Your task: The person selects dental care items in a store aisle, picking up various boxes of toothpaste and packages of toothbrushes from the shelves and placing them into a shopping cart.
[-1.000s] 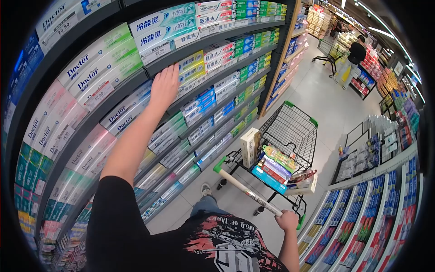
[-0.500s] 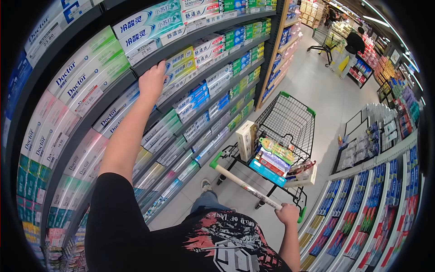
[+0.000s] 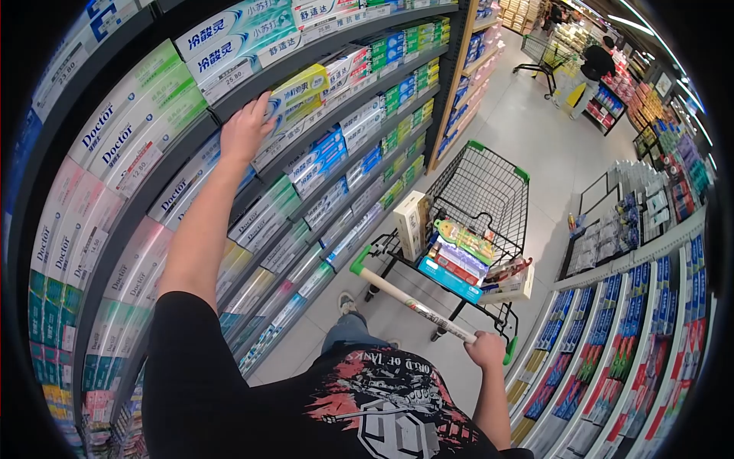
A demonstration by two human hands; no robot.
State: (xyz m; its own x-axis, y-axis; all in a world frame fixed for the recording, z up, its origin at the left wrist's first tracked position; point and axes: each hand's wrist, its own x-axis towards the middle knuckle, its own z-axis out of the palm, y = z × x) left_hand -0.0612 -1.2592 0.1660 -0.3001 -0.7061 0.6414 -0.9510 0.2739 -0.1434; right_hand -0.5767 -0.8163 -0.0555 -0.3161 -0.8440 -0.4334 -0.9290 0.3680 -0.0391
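Observation:
On the left, my left hand (image 3: pixel 246 128) reaches into a shelf, its fingers closed on the near end of a yellow and blue toothpaste box (image 3: pixel 303 86). The box sits on top of similar boxes and is tilted slightly up from them. Part of my grip is hidden behind the hand. At the lower right, my right hand (image 3: pixel 486 349) is wrapped round the right end of the shopping cart's handle (image 3: pixel 413 304). Several packages, including a blue box (image 3: pixel 449 280), lie in the near part of the shopping cart (image 3: pixel 482 191).
Shelves of toothpaste boxes (image 3: pixel 126 134) curve along my left. Hanging toothbrush packs (image 3: pixel 604 306) line racks on the right. Grey aisle floor (image 3: pixel 527 115) runs ahead. Farther off, a person in black (image 3: pixel 598 61) stands near another cart (image 3: pixel 544 57).
My left fingers have closed on the yellow toothpaste box, and its end has risen a little from the stack. My right hand stays on the cart handle. The view has shifted slightly.

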